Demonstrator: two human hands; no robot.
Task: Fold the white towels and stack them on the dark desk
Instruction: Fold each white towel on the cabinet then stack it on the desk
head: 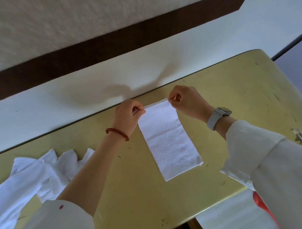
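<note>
A white towel, folded into a long narrow strip, lies on the yellow-green table and runs from the far edge toward me. My left hand pinches its far left corner. My right hand pinches its far right corner. Both far corners are lifted slightly off the table while the near end lies flat. A pile of unfolded white towels lies at the left, under my left forearm. No dark desk shows in the frame.
The table's far edge meets a white wall with a dark brown band. The table's near edge runs along the bottom right. Something red shows below my right sleeve. Chipped paint marks the table's right side.
</note>
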